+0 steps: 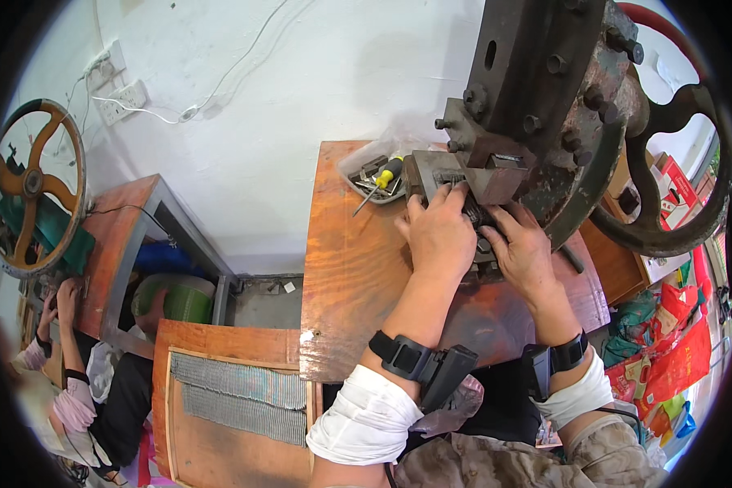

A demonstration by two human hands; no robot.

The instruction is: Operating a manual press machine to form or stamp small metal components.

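My left hand [443, 236] is at the lower die block [417, 172] of a heavy hand press [533, 73], palm down. Its fingertips are bent together at the middle of the die, just below the upper tool [498, 175]. My right hand [522, 250] lies against the right side of the same die, its fingers curled over the dark metal there. Whatever small piece the fingertips hold is hidden by the fingers and the tool. Both forearms wear black strapped devices above the wrists.
A plastic tray [352, 165] of metal bits stands left of the die, with a yellow-handled screwdriver [389, 172] across it. Thin grey metal strips [244, 398] fill rows on a wooden board. The press handwheel [657, 138] rises at right. Another person works at far left beside a second handwheel [32, 183].
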